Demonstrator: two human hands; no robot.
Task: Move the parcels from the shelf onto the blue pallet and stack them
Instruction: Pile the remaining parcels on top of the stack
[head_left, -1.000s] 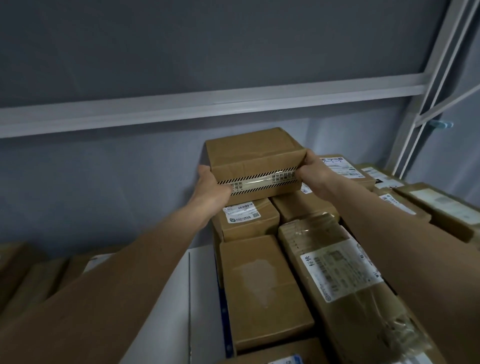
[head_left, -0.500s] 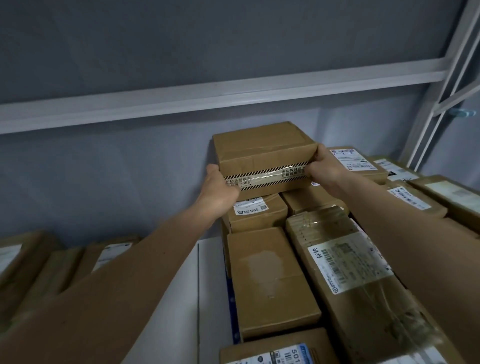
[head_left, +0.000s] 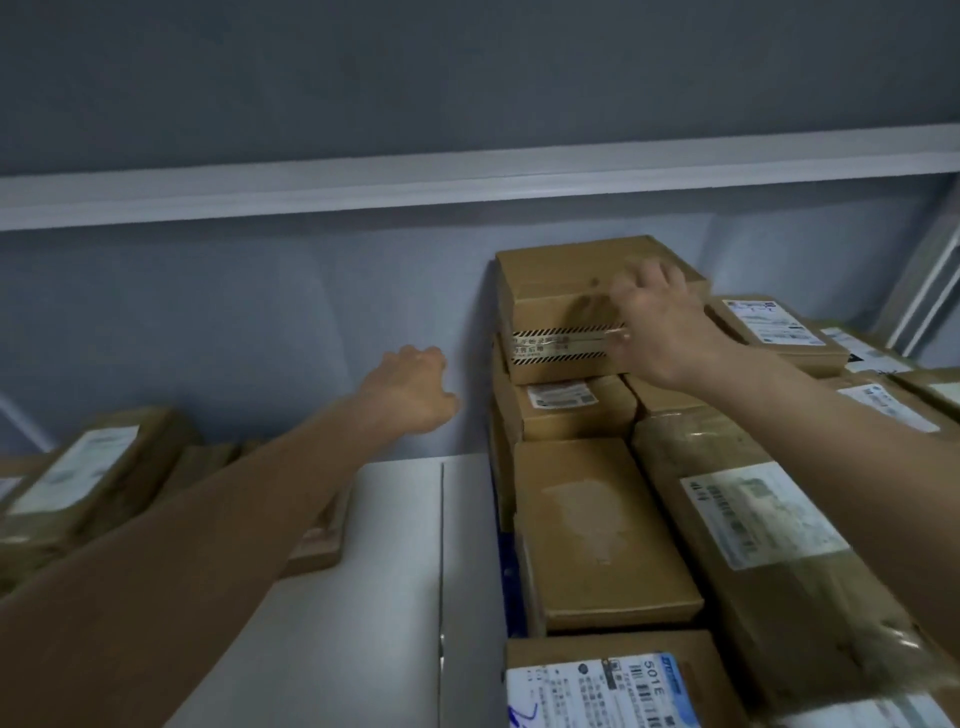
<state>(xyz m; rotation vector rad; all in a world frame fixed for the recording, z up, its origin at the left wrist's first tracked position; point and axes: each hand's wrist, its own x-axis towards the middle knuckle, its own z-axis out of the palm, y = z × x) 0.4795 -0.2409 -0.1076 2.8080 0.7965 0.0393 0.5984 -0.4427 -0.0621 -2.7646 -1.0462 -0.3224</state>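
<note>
A brown cardboard parcel (head_left: 561, 291) with black-and-yellow striped tape sits on top of the stacked parcels against the grey wall. My right hand (head_left: 657, 322) is blurred in front of its right front corner, fingers spread and loose, gripping nothing. To the parcel's left, my left hand (head_left: 410, 387) hangs in the air clear of it, fingers loosely curled and empty. A strip of the blue pallet (head_left: 505, 571) shows under the stack's left edge. More parcels (head_left: 597, 530) fill the pallet below, some with white labels.
Other parcels (head_left: 83, 483) lie at the left on a lower level. A white panel (head_left: 395, 571) lies between them and the stack. A white rail (head_left: 467, 182) crosses the wall above; a white frame post (head_left: 930, 291) stands at the right.
Both hands have let go of the striped-tape parcel, which now rests on the stack. My left hand has moved off to the left; my right hand has lifted across the parcel's front.
</note>
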